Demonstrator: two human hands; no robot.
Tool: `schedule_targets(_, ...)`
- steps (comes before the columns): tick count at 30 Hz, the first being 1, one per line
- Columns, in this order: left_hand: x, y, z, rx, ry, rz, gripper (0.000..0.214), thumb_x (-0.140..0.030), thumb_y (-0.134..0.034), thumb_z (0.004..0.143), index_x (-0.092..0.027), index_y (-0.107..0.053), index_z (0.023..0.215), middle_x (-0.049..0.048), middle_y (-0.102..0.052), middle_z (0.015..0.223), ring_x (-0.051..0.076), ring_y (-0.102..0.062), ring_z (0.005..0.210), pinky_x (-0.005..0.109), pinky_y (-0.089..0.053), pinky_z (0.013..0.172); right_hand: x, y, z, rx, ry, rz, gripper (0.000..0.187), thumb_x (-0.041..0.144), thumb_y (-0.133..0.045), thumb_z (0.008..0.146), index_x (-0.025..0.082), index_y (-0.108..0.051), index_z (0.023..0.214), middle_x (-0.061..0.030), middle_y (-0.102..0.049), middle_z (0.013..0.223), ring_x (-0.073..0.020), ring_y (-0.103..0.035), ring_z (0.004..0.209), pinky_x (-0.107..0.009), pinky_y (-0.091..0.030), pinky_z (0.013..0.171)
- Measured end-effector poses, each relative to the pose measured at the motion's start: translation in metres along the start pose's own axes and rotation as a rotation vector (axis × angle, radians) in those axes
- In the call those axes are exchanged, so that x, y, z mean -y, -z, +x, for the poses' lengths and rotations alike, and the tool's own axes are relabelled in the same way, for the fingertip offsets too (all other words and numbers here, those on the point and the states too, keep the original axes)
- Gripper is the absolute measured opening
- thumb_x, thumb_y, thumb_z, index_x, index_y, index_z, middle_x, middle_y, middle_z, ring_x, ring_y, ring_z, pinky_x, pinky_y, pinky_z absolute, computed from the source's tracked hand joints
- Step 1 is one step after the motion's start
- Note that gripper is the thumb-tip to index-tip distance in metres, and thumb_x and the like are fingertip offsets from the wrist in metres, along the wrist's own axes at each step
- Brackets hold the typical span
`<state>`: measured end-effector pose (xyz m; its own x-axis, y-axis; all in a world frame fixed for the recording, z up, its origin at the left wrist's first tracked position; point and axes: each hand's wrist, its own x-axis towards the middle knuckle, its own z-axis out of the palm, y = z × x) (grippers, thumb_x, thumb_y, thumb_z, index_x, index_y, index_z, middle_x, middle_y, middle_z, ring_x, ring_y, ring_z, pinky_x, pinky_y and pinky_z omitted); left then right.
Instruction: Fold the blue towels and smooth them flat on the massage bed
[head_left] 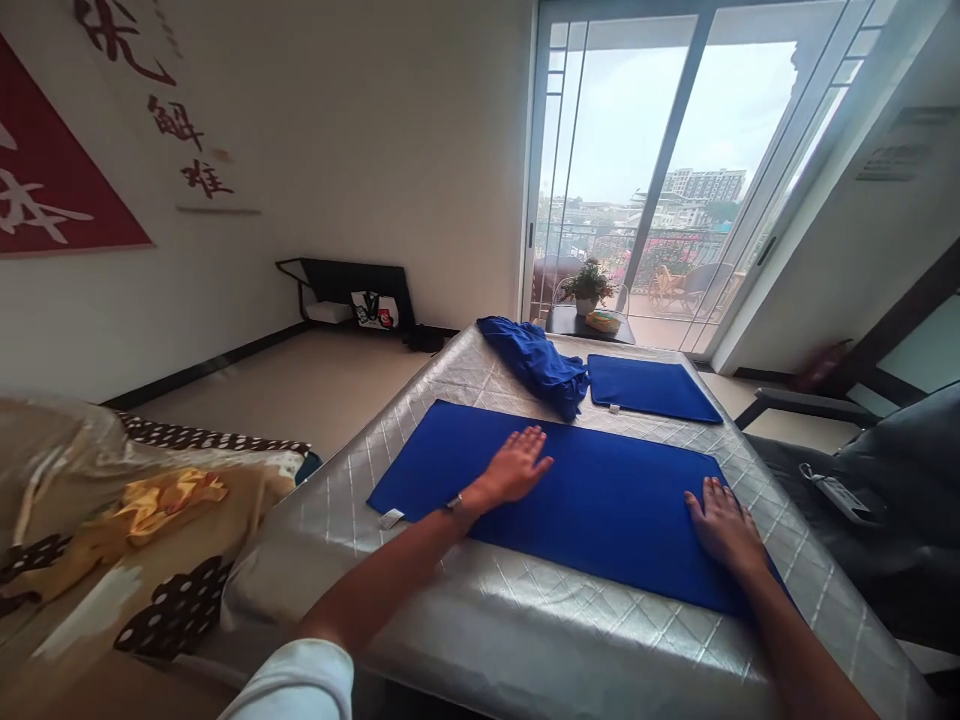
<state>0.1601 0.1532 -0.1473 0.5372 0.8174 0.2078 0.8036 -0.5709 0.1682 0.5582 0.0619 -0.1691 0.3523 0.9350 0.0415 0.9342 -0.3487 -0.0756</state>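
A long piece of blue cloth (600, 490) lies spread flat across the silvery quilted mattress (525, 610) in front of me. My left hand (517, 465) rests flat on its middle-left part, fingers stretched out. Near the cloth's right end my right hand (726, 525) lies with fingers extended, palm down. A white tag (391, 518) sticks out at the cloth's near left corner. Farther back, a crumpled blue cloth (532, 362) is heaped beside a smaller folded blue cloth (652, 387), which has its own small tag.
Plastic-covered bedding (262, 490) with a yellow cloth (169, 500) lies at the left. On the right stands a dark armchair (915, 500) holding a white power strip (844, 495). Behind the mattress, a small table (559, 322) bears a potted plant (590, 285) before sliding glass doors.
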Motion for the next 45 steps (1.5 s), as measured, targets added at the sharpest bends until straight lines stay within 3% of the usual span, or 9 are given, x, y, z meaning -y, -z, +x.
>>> schedule_targets(3,-0.045,-0.016,-0.01,0.086,-0.13,-0.059,0.073,-0.064,-0.017,0.103,-0.02,-0.022,0.161,0.0056,-0.02,0.167,0.022,-0.014,0.155,0.04,-0.009,0.126,-0.002,0.0,0.0,-0.007,0.004,0.014,0.084,0.054,-0.008,0.094,0.003,-0.023,0.158,-0.0123,-0.02,0.167,-0.025,-0.016,0.154,-0.046,-0.012,0.125)
schedule_targets(5,-0.046,-0.016,-0.019,0.129,-0.112,-0.073,0.076,-0.068,-0.017,0.101,-0.021,-0.02,0.162,0.0055,-0.017,0.167,0.022,-0.012,0.155,0.042,-0.008,0.126,-0.002,-0.001,0.001,-0.015,0.006,0.02,0.083,0.054,-0.008,0.094,0.003,-0.023,0.159,-0.0121,-0.021,0.167,-0.0248,-0.017,0.154,-0.046,-0.012,0.125)
schedule_targets(15,0.133,0.037,-0.126,0.115,0.507,0.078,0.085,-0.07,-0.014,0.099,-0.012,-0.021,0.161,0.0123,-0.014,0.167,0.027,-0.011,0.155,0.046,-0.012,0.125,-0.005,-0.007,0.004,-0.032,0.011,0.043,0.086,0.056,-0.008,0.093,0.002,-0.024,0.158,-0.014,-0.022,0.166,-0.0273,-0.019,0.153,-0.047,-0.013,0.125)
schedule_targets(20,0.148,0.031,-0.145,0.039,0.485,0.105,0.087,-0.07,-0.013,0.099,-0.009,-0.022,0.16,0.0135,-0.018,0.167,0.025,-0.013,0.155,0.044,-0.014,0.125,0.006,0.011,-0.002,-0.067,-0.038,-0.028,0.08,0.049,-0.012,0.095,0.0,-0.03,0.155,-0.0162,-0.027,0.165,-0.0317,-0.022,0.152,-0.051,-0.013,0.124)
schedule_targets(25,0.143,0.029,-0.141,0.014,0.478,0.109,0.086,-0.07,-0.014,0.099,-0.009,-0.025,0.159,0.0136,-0.021,0.166,0.026,-0.016,0.154,0.043,-0.014,0.125,0.081,0.032,-0.041,-0.18,0.181,-0.147,0.07,0.031,-0.007,0.098,-0.004,-0.038,0.151,-0.0202,-0.033,0.161,-0.0303,-0.02,0.153,-0.048,-0.005,0.125)
schedule_targets(30,0.145,0.03,-0.142,0.027,0.477,0.118,0.087,-0.07,-0.014,0.099,-0.008,-0.024,0.159,0.0149,-0.02,0.166,0.026,-0.016,0.154,0.044,-0.013,0.125,0.194,0.022,-0.094,-0.012,0.489,0.021,0.075,0.055,-0.01,0.101,0.008,-0.024,0.159,-0.0102,-0.022,0.166,-0.0221,-0.014,0.154,-0.044,-0.011,0.125)
schedule_targets(33,0.146,0.03,-0.142,0.03,0.466,0.126,0.086,-0.069,-0.014,0.1,-0.008,-0.024,0.159,0.0147,-0.02,0.166,0.026,-0.016,0.154,0.044,-0.014,0.125,0.221,0.014,-0.109,0.098,0.555,0.092,0.08,0.061,-0.008,0.1,0.011,-0.02,0.16,-0.0077,-0.014,0.167,-0.0201,-0.009,0.155,-0.043,-0.008,0.126)
schedule_targets(38,0.151,0.024,-0.143,0.018,0.475,0.135,0.084,-0.068,-0.016,0.1,-0.009,-0.024,0.159,0.0147,-0.019,0.166,0.027,-0.018,0.154,0.045,-0.016,0.124,0.167,0.009,-0.103,0.13,0.489,0.066,0.077,0.063,-0.011,0.099,0.018,-0.018,0.161,-0.0036,-0.015,0.168,-0.0196,-0.008,0.155,-0.044,-0.007,0.126)
schedule_targets(45,0.155,0.023,-0.145,0.008,0.456,0.089,0.085,-0.068,-0.017,0.099,-0.009,-0.023,0.16,0.0145,-0.021,0.166,0.027,-0.017,0.154,0.046,-0.017,0.124,-0.024,-0.016,-0.071,-0.006,0.174,-0.073,0.073,0.053,-0.017,0.095,0.017,-0.036,0.156,-0.0077,-0.025,0.166,-0.0262,-0.016,0.154,-0.051,-0.02,0.123)
